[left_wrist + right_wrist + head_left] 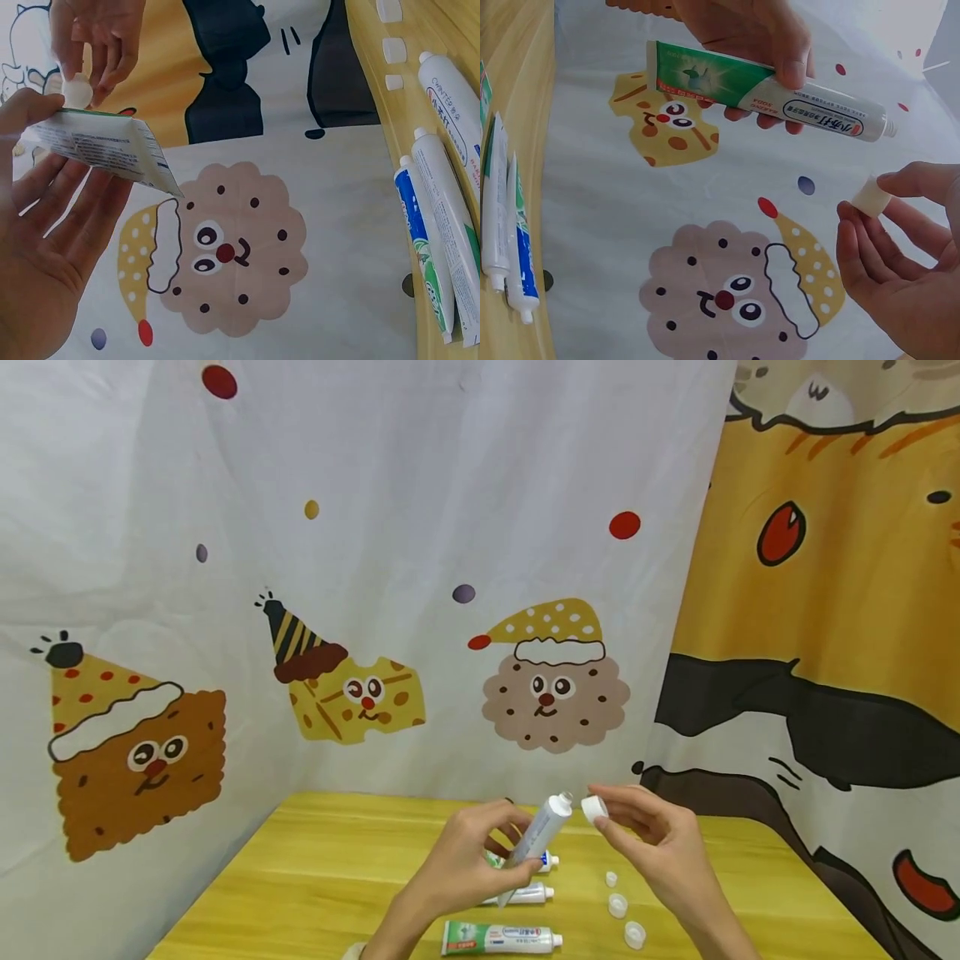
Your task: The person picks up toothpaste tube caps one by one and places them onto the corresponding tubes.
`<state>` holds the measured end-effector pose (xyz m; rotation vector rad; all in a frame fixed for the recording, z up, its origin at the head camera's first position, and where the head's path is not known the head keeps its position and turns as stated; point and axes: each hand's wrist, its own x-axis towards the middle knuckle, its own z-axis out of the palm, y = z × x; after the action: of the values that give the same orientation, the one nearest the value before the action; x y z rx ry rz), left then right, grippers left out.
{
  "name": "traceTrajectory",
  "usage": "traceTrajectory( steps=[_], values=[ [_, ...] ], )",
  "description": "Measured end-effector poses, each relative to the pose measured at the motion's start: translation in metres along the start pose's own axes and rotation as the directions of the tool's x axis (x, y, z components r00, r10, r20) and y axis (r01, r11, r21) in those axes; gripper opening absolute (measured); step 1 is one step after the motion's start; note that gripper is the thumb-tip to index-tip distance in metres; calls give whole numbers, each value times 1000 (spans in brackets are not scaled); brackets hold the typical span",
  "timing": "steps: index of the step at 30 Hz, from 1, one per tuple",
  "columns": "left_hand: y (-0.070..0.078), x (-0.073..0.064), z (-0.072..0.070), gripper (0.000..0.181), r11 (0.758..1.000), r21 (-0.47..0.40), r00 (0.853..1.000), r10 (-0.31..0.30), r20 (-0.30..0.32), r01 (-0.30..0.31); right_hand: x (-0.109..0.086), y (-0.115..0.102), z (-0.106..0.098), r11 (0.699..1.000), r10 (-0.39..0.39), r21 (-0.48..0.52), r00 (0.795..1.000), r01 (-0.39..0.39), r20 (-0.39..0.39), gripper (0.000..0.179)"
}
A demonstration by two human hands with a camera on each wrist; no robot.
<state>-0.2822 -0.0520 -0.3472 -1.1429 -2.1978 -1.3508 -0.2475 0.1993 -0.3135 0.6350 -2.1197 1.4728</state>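
My left hand [480, 852] grips a toothpaste tube [720, 90], green at its flat end and white toward the nozzle. In the head view the tube tilts with its bare threaded nozzle up and to the right. Close beside that nozzle, my right hand [660, 843] pinches a white cap [871, 196] between thumb and fingers. Cap and nozzle stand apart, with a small gap between them. The left wrist view shows the printed back of the tube, with the nozzle end hidden by the thumb.
On the yellow wood-grain table [330, 860] lie several uncapped tubes, the nearest a green and white toothpaste tube [501, 938]. To their right, three loose white caps form a row, the nearest cap [634, 935] being largest. A printed curtain [390, 552] hangs behind the table.
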Motion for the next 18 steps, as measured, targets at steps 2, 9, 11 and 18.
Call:
traceTrajectory(
  steps=[2,9,11,18],
  values=[
    [0,-1,1,25,1000,3,1000,15,5,-15,-2,-1,-1,1000,-7,6,1000,7,-6,32],
    [4,2,0,29,999,15,999,36,18,-37,-3,-5,-3,998,-48,43,998,49,-27,33],
    [5,3,1,28,999,9,999,37,28,-37,-3,-6,-3,997,-62,47,998,63,-26,33],
    [3,2,5,28,999,-19,999,44,23,-43,-3,-7,0,995,-83,50,996,84,-14,30]
  ],
)
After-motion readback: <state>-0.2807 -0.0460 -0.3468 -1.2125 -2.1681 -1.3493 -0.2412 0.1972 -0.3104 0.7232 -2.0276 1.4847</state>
